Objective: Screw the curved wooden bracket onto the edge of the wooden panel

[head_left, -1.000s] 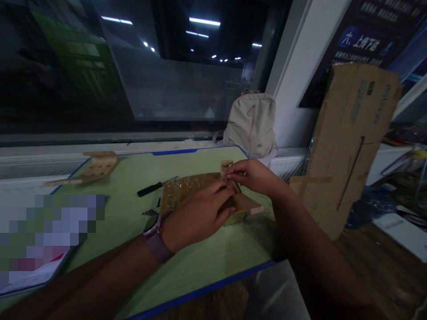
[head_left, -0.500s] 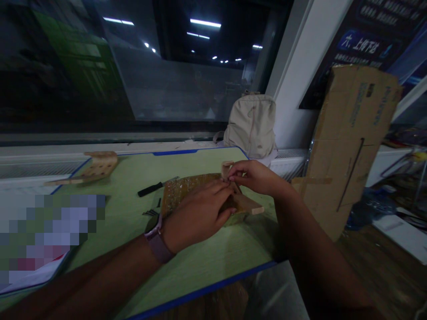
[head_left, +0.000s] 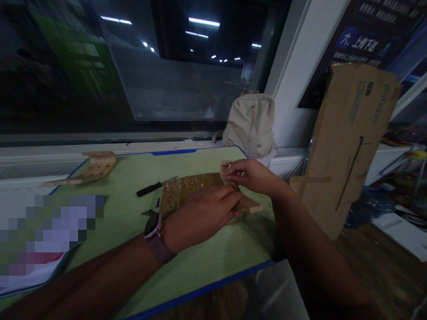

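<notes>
A flat wooden piece (head_left: 251, 205) lies on the green table (head_left: 207, 262), partly on a sheet of bubble wrap (head_left: 187, 189). My left hand (head_left: 200, 215) rests palm down on the wood and the wrap, fingers stretched flat. My right hand (head_left: 251, 175) is just behind it, fingers pinched at a small upright wooden part (head_left: 224, 167) at the piece's far end. Whether a small item sits in the pinch I cannot tell. A watch (head_left: 152, 231) is on my left wrist.
A black-handled tool (head_left: 150, 188) and several small dark screws (head_left: 151, 212) lie left of the wrap. A wooden part with holes (head_left: 95, 166) sits at the table's far left. A beige backpack (head_left: 250, 124) and a tall cardboard box (head_left: 347, 142) stand to the right.
My left hand has flattened and slid slightly right over the wood. My right hand has hardly moved.
</notes>
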### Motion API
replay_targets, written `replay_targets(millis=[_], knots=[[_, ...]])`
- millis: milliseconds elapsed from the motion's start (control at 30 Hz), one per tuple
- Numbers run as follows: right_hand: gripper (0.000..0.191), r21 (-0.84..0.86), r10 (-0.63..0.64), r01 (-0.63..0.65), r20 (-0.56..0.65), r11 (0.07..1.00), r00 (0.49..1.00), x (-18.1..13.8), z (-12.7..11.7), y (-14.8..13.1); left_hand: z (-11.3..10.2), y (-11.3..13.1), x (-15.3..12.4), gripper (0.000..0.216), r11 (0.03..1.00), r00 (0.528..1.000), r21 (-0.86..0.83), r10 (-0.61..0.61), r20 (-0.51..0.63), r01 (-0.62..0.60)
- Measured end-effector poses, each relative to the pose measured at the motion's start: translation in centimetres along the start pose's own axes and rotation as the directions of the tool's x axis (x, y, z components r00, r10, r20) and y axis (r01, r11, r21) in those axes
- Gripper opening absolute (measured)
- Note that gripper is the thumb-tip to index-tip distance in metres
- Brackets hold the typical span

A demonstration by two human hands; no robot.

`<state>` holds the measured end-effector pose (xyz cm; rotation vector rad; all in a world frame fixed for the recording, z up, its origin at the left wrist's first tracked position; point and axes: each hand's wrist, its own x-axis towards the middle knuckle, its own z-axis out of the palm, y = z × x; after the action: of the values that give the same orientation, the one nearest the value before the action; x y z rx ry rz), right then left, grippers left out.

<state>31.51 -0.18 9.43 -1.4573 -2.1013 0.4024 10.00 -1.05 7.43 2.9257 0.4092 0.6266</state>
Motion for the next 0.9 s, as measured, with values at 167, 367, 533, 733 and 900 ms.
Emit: replay_targets(millis=[167,367,533,733,900], knots=[[0.016,0.012,-0.094,0.093,0.024,0.996,0.995,-0.1,-0.2,-0.1,0.0,0.5,0.5,0.017,0.998,0.998,-0.021,-0.066,0.009,0.067],[0.017,0.052,-0.042,0.041,0.022,0.998,0.999,-0.1,-0.2,0.2,0.4,1.1,0.3,0.015,0.997,0.997,-0.001,-0.079,-0.011,0.079],[0.012,0.132,0.038,-0.033,-0.036,0.991,0.999,0.0,0.3,0.2,0.7,1.3,0.2,0.016,0.995,0.995,0.004,-0.095,-0.023,0.096],[0.015,0.100,0.045,-0.040,-0.049,0.994,0.998,0.1,0.7,0.5,1.1,1.1,0.1,0.016,0.994,0.994,-0.005,-0.109,-0.019,0.109],[0.015,0.134,0.021,-0.015,-0.044,0.991,0.999,0.1,0.5,0.4,1.2,0.9,0.2,0.014,0.995,0.995,-0.014,-0.101,-0.011,0.101]])
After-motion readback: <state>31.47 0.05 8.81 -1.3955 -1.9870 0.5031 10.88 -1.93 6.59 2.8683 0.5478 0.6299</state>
